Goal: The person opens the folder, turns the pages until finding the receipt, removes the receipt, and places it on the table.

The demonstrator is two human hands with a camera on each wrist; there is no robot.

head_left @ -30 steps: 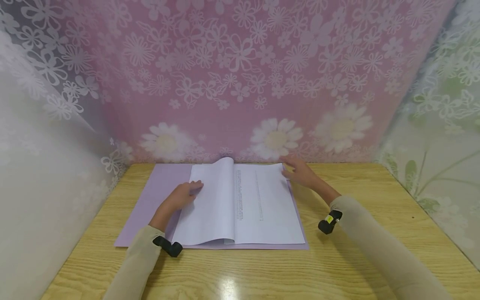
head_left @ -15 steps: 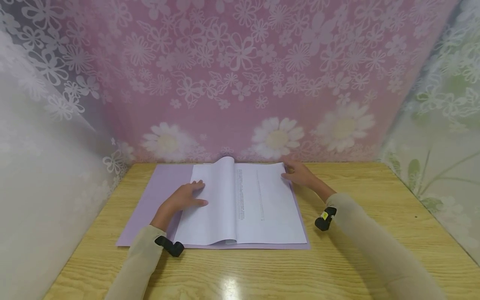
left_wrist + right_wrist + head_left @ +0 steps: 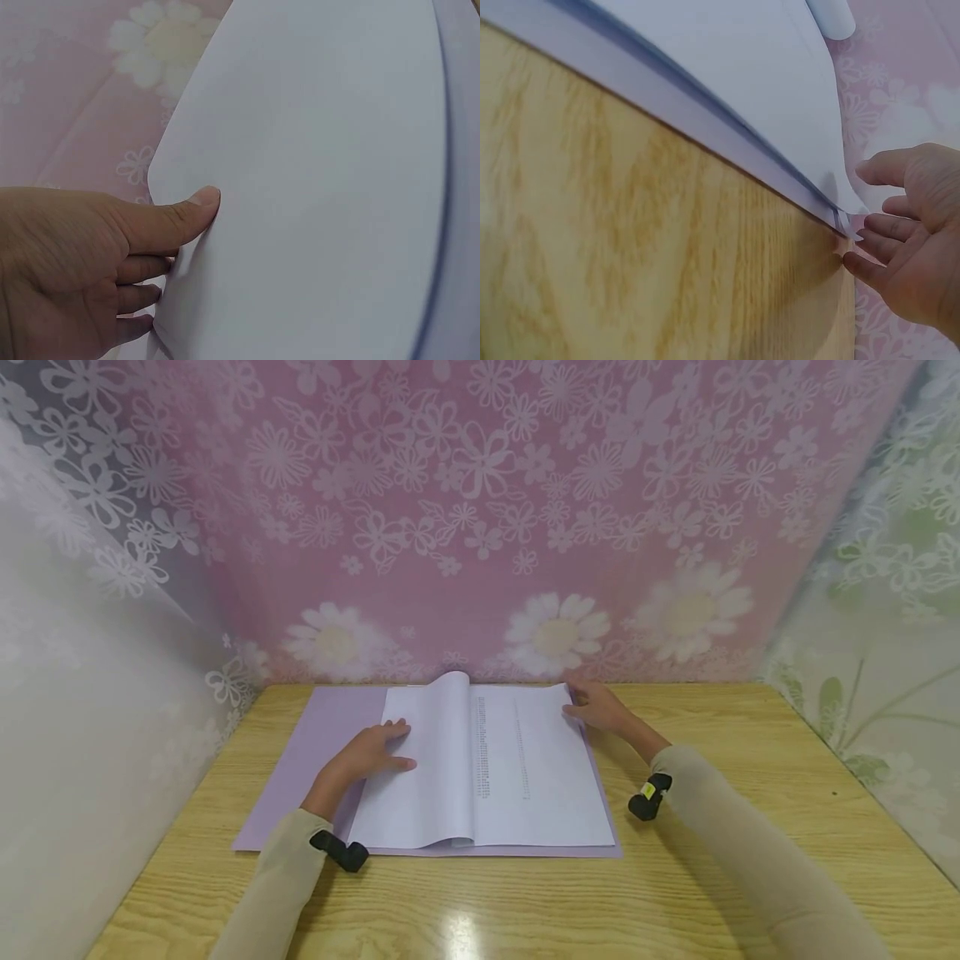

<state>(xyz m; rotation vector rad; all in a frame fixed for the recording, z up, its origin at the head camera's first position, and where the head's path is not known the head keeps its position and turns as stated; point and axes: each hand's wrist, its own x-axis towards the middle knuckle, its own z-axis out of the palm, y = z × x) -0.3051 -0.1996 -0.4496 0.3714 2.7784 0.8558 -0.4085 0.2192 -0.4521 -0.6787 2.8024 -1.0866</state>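
A purple folder [image 3: 330, 718] lies spread on the table, bearing a stack of white paper. The left-hand pages [image 3: 412, 802] bulge up near the middle fold, and the right-hand page [image 3: 555, 760] carries columns of small print. My left hand [image 3: 367, 752] rests on the left-hand pages, fingers extended and thumb apart; in the left wrist view its thumb [image 3: 191, 217] lies on the paper. At the far right corner of the sheets is my right hand [image 3: 600, 706]. In the right wrist view its fingers [image 3: 881, 244] are right at the slightly lifted page corner, thumb spread away from them.
The wood-grain table [image 3: 675, 877] extends in front and to the right. A pink flowered curtain [image 3: 480, 527] hangs right behind the folder, with pale flowered sheets [image 3: 90, 710] at both sides. A black wrist camera [image 3: 341, 852] sits on each sleeve.
Over the last second my left thumb has spread out onto the page, and my right hand has moved slightly left to the page corner. The paper looks the same.
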